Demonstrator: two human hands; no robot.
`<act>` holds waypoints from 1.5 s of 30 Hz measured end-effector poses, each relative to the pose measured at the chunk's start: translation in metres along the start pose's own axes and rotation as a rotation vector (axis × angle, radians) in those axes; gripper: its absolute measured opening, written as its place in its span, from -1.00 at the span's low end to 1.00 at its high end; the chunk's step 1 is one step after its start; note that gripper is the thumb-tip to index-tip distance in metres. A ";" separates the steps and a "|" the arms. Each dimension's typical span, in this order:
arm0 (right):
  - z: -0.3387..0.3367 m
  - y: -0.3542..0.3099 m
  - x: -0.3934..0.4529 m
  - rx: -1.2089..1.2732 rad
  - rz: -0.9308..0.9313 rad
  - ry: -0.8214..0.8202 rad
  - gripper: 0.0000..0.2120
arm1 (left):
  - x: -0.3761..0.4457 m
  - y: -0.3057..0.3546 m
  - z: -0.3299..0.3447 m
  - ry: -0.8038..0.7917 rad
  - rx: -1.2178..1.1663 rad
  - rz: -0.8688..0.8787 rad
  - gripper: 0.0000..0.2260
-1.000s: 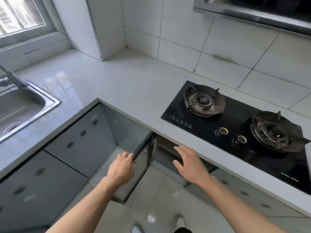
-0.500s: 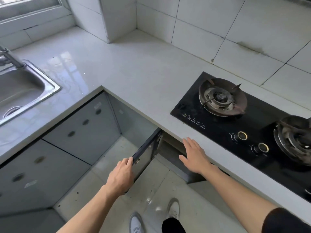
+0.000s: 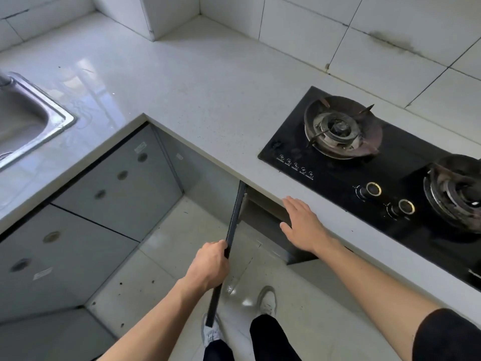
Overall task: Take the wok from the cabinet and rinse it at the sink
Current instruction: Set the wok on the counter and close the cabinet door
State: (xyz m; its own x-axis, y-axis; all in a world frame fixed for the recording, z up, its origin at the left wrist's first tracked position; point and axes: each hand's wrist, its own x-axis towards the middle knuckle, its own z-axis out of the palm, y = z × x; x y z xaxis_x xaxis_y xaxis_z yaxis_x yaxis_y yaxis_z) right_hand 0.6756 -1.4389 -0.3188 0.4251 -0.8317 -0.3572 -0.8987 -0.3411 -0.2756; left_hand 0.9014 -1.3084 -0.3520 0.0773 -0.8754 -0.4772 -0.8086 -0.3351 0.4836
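Left hand: grasps the dark grey cabinet door edge, lower centre.
Right hand: fingers relaxed, flat.
Risk: door may strike shins.

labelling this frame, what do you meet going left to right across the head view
sink → left hand gripping the cabinet door → right hand → near burner → far-right burner

Single head-worn view — wide-angle, looks steeply down from standing height over counter corner. Sink at left edge, hob at right, own feet at bottom. Close range — arm's reach.
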 end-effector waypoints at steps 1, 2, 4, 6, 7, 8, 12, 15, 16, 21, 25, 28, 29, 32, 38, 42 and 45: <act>0.000 0.004 -0.003 0.015 0.010 0.013 -0.37 | 0.000 0.007 0.006 -0.020 -0.021 0.015 -0.91; 0.000 0.009 -0.008 0.019 0.024 0.031 -0.39 | 0.000 0.015 0.012 -0.034 -0.040 0.037 -0.87; 0.001 0.020 -0.018 0.021 0.071 0.060 -0.41 | 0.000 0.031 0.027 -0.047 -0.038 0.120 -0.72; 0.003 0.035 -0.031 0.030 0.129 0.082 -0.41 | 0.001 0.045 0.044 -0.062 0.025 0.223 -0.51; 0.003 0.042 -0.038 0.032 0.147 0.096 -0.41 | 0.002 0.052 0.052 -0.064 0.068 0.270 -0.43; 0.004 0.050 -0.044 0.034 0.156 0.107 -0.40 | 0.003 0.058 0.058 -0.045 0.116 0.315 -0.38; 0.006 0.078 -0.060 0.087 0.160 0.145 -0.44 | 0.010 0.079 0.077 0.074 0.256 0.412 -0.26; 0.006 0.095 -0.061 0.102 0.111 0.167 -0.52 | 0.021 0.095 0.081 0.089 0.336 0.484 -0.24; 0.005 0.099 -0.061 0.108 0.100 0.166 -0.53 | 0.025 0.100 0.080 0.087 0.341 0.482 -0.25; 0.005 0.106 -0.062 0.132 0.065 0.172 -0.54 | 0.038 0.121 0.076 0.017 0.306 0.408 -0.27; 0.005 0.109 -0.066 0.127 0.038 0.205 -0.55 | 0.047 0.137 0.081 -0.075 0.257 0.375 -0.24; 0.007 0.113 -0.075 0.101 0.063 0.231 -0.57 | 0.047 0.148 0.093 -0.063 0.236 0.320 -0.30; 0.008 0.115 -0.079 0.094 0.067 0.238 -0.58 | 0.045 0.149 0.098 -0.034 0.242 0.301 -0.32; 0.009 0.119 -0.082 0.105 0.069 0.256 -0.60 | 0.044 0.148 0.107 0.008 0.276 0.307 -0.34; 0.004 0.128 -0.079 0.152 0.084 0.243 -0.58 | 0.052 0.145 0.111 0.018 0.251 0.340 -0.25; 0.002 0.131 -0.080 0.173 0.080 0.215 -0.56 | 0.055 0.147 0.118 0.055 0.322 0.353 -0.22; 0.002 0.134 -0.080 0.177 0.069 0.204 -0.55 | 0.060 0.148 0.125 0.079 0.390 0.342 -0.20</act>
State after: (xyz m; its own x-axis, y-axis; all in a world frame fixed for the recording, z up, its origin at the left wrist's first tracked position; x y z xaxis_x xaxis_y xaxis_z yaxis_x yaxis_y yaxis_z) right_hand 0.5218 -1.4173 -0.3290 0.3169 -0.9274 -0.1985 -0.8844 -0.2134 -0.4150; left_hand 0.7133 -1.3671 -0.4002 -0.1979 -0.9407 -0.2755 -0.9512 0.1164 0.2858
